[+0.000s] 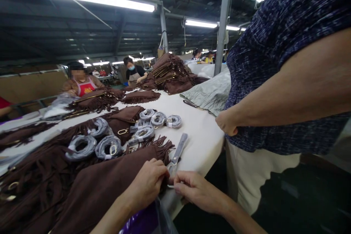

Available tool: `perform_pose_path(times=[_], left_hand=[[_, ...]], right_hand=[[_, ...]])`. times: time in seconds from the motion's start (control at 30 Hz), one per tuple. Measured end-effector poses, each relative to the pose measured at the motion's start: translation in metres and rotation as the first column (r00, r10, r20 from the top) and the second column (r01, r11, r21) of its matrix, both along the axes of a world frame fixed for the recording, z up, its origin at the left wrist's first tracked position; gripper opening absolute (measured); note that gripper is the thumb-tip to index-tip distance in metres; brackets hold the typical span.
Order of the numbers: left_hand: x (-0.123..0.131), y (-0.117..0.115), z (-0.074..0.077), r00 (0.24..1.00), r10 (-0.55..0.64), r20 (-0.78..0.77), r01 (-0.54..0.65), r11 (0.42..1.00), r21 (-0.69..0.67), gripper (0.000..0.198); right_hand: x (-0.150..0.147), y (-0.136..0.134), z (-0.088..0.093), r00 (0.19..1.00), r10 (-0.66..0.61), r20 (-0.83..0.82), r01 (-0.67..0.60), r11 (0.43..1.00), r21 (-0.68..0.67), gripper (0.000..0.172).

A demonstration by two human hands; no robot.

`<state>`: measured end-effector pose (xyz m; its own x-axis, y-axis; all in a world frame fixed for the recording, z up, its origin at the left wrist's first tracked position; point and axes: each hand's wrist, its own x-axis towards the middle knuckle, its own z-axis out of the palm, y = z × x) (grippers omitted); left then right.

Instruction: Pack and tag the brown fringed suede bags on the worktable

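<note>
My left hand (150,179) is closed at the right end of a brown fringed bag (117,172) lying on the table. Its fingertips are pinched, and what lies between them is hidden. Close beside it, my right hand (197,192) is closed in a pinch near a small white strip at the table's edge; I cannot make out what it holds. Just beyond the fingertips lies a flat grey strap-like piece (179,148) with metal showing at its near end. Coiled straps in clear wrapping (144,133) with gold hardware rest on the bags to the left.
Brown fringed bags are spread over the white table (204,126) and heaped in a pile (172,73) at the back. A co-worker in a dark blue top (260,62) stands close at right, a hand at the table edge. Purple plastic (141,221) shows below my wrists.
</note>
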<state>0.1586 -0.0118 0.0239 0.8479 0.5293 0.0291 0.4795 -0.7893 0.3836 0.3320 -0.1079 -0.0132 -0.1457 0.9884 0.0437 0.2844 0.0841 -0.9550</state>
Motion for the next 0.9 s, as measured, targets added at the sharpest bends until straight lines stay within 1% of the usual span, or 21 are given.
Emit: perform_pose_path(times=[0.1, 0.2, 0.3, 0.37, 0.47, 0.57, 0.63, 0.7, 0.77, 0.9], left_hand=[[0.0, 0.002, -0.001, 0.999, -0.009, 0.036, 0.011, 0.999, -0.053, 0.038], [0.0, 0.002, 0.0, 0.999, -0.024, 0.031, 0.026, 0.997, -0.072, 0.034], [0.003, 0.001, 0.0, 0.999, 0.015, 0.033, -0.013, 0.998, -0.062, 0.034], [0.006, 0.001, -0.002, 0.998, 0.038, 0.046, -0.035, 0.996, -0.081, 0.037], [0.009, 0.005, -0.005, 0.993, 0.035, 0.116, -0.015, 0.985, -0.169, 0.043], [0.009, 0.013, -0.007, 0.973, 0.069, 0.22, 0.006, 0.947, -0.321, 0.049], [0.009, 0.017, -0.008, 0.959, 0.113, 0.259, 0.009, 0.904, -0.427, 0.054], [0.008, 0.019, -0.009, 0.948, 0.155, 0.278, 0.003, 0.869, -0.495, 0.057], [0.008, 0.019, -0.009, 0.939, 0.178, 0.295, -0.002, 0.859, -0.512, 0.056], [0.007, 0.02, -0.011, 0.932, 0.181, 0.314, -0.007, 0.875, -0.484, 0.054]], right_hand=[[-0.001, 0.004, 0.003, 0.997, -0.063, 0.043, 0.061, 0.997, 0.046, 0.015], [0.002, 0.008, 0.004, 0.997, -0.072, 0.03, 0.07, 0.996, 0.051, 0.016], [0.005, 0.009, 0.002, 0.997, -0.075, 0.009, 0.074, 0.996, 0.04, 0.019], [0.006, 0.008, 0.001, 0.996, -0.084, 0.025, 0.082, 0.995, 0.053, 0.02], [0.006, 0.006, 0.002, 0.985, -0.133, 0.107, 0.116, 0.981, 0.153, 0.019], [0.004, 0.002, 0.001, 0.946, -0.245, 0.212, 0.188, 0.947, 0.259, 0.017], [0.001, 0.0, -0.002, 0.914, -0.289, 0.285, 0.215, 0.941, 0.263, 0.019], [-0.003, -0.001, -0.005, 0.883, -0.304, 0.358, 0.224, 0.943, 0.247, 0.02], [-0.006, 0.001, -0.009, 0.855, -0.315, 0.411, 0.229, 0.942, 0.245, 0.021], [-0.011, 0.007, -0.016, 0.813, -0.355, 0.461, 0.249, 0.929, 0.275, 0.02]])
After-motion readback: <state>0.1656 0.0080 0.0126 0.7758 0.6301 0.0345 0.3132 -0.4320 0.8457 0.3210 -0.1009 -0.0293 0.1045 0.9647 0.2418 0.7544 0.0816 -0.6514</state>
